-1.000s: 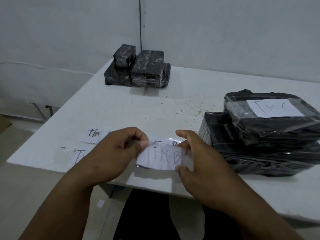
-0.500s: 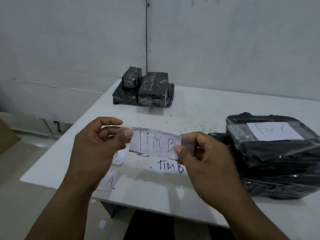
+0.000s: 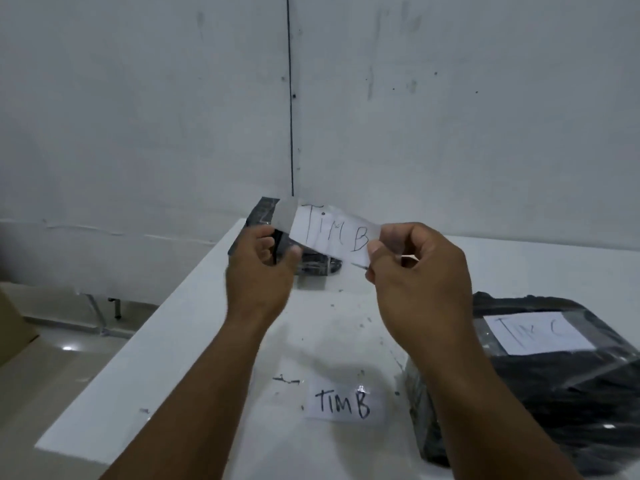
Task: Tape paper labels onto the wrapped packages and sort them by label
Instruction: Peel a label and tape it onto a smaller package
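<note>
While held aloft: the "TIM B" label (image 3: 334,233) is stretched between both hands, its long axis running left to right, clear of the worktop (image 3: 194,341).
Left grip: the left hand (image 3: 259,271) pinches the label's clear tape end.
Right grip: the right hand (image 3: 419,282) pinches the opposite end between thumb and forefinger.
Target direction: the small black packages (image 3: 311,263) lie at the far edge, directly behind the label and partly hidden by it; the left hand is nearer them.
Nearby: a second "TIM B" slip (image 3: 344,405) lies flat close to the person; a large package labelled "TIM C" (image 3: 554,375) sits to the right.
In the way: nothing visible between label and the far packages.
</note>
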